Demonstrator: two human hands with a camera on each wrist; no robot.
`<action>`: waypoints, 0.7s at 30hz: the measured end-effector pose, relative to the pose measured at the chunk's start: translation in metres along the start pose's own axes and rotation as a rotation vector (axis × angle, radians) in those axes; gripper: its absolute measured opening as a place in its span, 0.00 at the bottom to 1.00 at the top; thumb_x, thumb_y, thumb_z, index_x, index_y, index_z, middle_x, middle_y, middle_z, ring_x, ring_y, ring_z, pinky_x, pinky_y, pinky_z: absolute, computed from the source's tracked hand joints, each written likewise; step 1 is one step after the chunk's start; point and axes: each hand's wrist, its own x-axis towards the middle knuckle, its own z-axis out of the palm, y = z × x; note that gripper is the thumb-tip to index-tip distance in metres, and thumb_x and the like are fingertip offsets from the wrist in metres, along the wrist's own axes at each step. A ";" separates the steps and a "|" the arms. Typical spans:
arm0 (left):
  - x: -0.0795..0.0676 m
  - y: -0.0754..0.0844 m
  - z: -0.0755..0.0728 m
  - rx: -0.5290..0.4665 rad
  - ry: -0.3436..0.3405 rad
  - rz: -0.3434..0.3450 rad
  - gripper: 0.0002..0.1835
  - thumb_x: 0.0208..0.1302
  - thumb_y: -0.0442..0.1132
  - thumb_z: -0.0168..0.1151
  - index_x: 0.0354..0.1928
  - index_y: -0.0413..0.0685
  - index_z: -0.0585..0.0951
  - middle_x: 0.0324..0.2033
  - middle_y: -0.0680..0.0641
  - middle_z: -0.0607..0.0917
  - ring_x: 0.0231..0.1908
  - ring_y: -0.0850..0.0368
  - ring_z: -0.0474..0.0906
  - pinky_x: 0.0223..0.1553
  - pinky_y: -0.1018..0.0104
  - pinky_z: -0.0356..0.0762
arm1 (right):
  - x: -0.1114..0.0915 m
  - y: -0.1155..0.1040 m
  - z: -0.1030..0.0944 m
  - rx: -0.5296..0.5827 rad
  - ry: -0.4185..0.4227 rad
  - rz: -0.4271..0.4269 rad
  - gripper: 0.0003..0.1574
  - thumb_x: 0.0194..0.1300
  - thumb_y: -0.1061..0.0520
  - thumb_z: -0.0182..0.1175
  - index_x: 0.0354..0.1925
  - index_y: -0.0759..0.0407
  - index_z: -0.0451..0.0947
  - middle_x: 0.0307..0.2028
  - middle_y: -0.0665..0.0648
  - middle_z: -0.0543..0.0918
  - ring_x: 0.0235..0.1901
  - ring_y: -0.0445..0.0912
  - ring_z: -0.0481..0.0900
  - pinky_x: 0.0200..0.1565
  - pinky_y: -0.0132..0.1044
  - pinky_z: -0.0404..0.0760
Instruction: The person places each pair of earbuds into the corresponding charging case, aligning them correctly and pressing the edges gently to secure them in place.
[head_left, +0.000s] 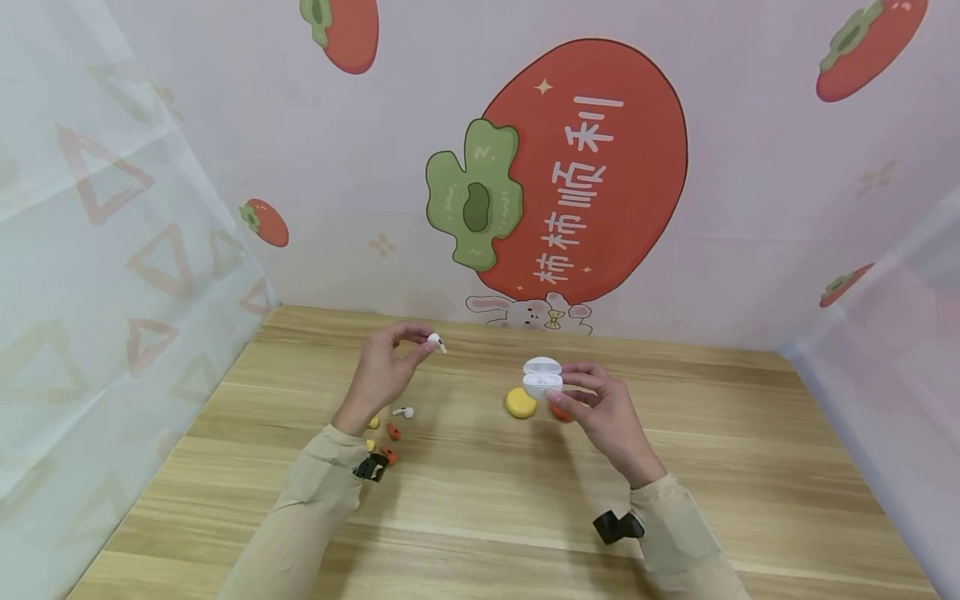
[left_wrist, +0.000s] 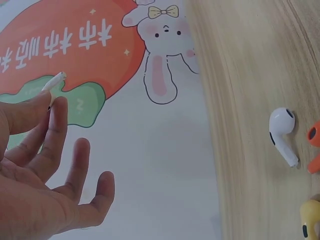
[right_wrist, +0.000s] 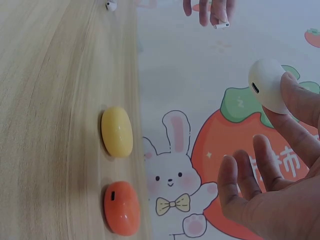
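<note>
Between thumb and index finger my left hand (head_left: 381,371) pinches a white earbud (head_left: 437,342), held above the table; its stem also shows in the left wrist view. My right hand (head_left: 603,408) holds a white earbud charging case (head_left: 542,379) in the air with its lid raised. In the right wrist view the underside of that case (right_wrist: 268,86) shows a small dark port, gripped by thumb and index finger while the other fingers stay loosely bent. A second white earbud (left_wrist: 283,135) lies on the table near the left forearm.
A yellow case (right_wrist: 117,132) and an orange-red case (right_wrist: 122,208) sit on the wooden table (head_left: 480,508) under the right hand. Orange earbuds (head_left: 393,431) and yellow earbuds (head_left: 372,423) lie beside the left wrist. A printed backdrop (head_left: 405,167) rises behind the table.
</note>
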 end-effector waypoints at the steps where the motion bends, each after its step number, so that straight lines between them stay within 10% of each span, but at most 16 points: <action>1: 0.000 0.001 0.000 -0.001 0.000 0.000 0.11 0.67 0.34 0.68 0.48 0.38 0.85 0.40 0.42 0.88 0.50 0.44 0.81 0.59 0.43 0.70 | 0.000 0.000 0.000 0.000 0.000 0.001 0.17 0.66 0.61 0.69 0.52 0.69 0.84 0.57 0.63 0.74 0.51 0.60 0.81 0.46 0.34 0.83; 21: 0.005 0.013 0.013 -0.033 -0.011 0.069 0.08 0.63 0.36 0.72 0.40 0.38 0.87 0.52 0.38 0.81 0.57 0.41 0.74 0.62 0.44 0.66 | 0.001 0.001 0.001 0.000 0.002 -0.023 0.18 0.66 0.60 0.70 0.51 0.69 0.85 0.57 0.63 0.75 0.52 0.59 0.81 0.48 0.35 0.83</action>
